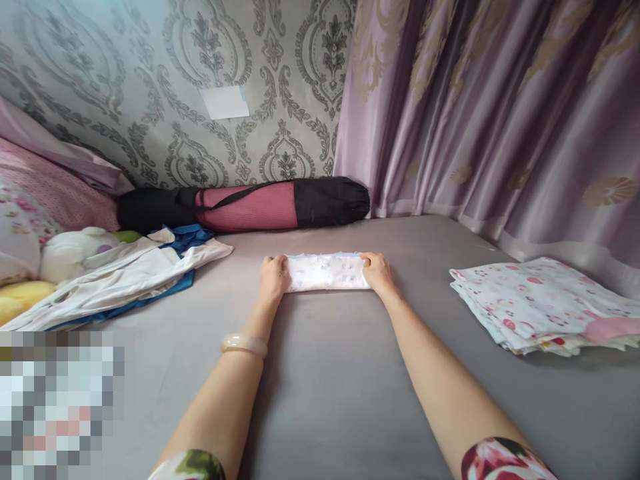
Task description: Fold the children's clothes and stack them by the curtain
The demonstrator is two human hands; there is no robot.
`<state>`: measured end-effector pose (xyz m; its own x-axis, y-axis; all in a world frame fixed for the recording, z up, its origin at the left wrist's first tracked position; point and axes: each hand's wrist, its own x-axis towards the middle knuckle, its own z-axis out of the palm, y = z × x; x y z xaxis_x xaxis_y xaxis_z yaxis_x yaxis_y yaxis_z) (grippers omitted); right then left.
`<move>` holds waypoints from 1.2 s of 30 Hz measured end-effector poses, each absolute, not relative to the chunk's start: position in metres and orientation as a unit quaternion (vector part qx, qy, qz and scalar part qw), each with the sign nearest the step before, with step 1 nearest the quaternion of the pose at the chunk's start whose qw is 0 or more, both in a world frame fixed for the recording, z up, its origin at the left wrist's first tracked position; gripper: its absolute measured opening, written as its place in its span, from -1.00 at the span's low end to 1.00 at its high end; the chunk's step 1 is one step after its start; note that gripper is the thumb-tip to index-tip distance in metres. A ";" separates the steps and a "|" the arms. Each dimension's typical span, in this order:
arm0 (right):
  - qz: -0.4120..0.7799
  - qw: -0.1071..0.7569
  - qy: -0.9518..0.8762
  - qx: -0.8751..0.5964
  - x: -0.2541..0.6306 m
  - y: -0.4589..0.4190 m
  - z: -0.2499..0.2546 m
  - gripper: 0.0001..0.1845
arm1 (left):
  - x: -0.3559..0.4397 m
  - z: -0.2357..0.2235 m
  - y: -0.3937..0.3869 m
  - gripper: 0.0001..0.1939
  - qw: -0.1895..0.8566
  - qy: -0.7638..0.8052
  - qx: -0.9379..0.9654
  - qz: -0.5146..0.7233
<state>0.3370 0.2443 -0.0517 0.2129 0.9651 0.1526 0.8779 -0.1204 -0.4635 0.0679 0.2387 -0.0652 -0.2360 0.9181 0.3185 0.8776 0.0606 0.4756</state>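
Note:
A white cloth (327, 272) with a faint pale print lies folded into a narrow strip on the grey bed sheet (325, 373). A thin blue edge shows along its far side. My left hand (275, 275) pinches the strip's left end, fingers closed on it. At the opposite end my right hand (379, 272) grips the cloth in the same way, thumb on top. Both arms reach straight forward, and a pale bangle (245, 345) circles my left forearm.
Flat printed cloths (545, 300) are stacked at the right. White and blue garments (145, 273) lie at the left beside a white plush toy (75, 253). A black and pink rolled bag (245, 205) rests against the wall. Purple curtains (480, 113) hang at the right.

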 end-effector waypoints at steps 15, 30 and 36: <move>0.143 0.241 -0.628 -0.726 0.343 0.249 -0.047 -0.62 | 0.065 -0.063 0.244 -0.64 0.038 0.725 0.633 0.267; 0.046 0.225 -0.806 -0.546 0.279 0.217 -0.028 -0.50 | 0.119 -0.035 0.224 -0.69 0.034 0.614 0.752 0.235; 0.068 0.160 -0.832 -0.527 0.266 0.203 -0.036 -0.43 | 0.131 -0.047 0.217 -0.65 0.041 0.600 0.777 0.188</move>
<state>0.2661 0.2027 -0.0362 -0.3920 0.8990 0.1954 0.8555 0.4343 -0.2820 0.1305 0.2167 -0.0471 0.2100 0.9471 0.2427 0.9164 -0.2772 0.2889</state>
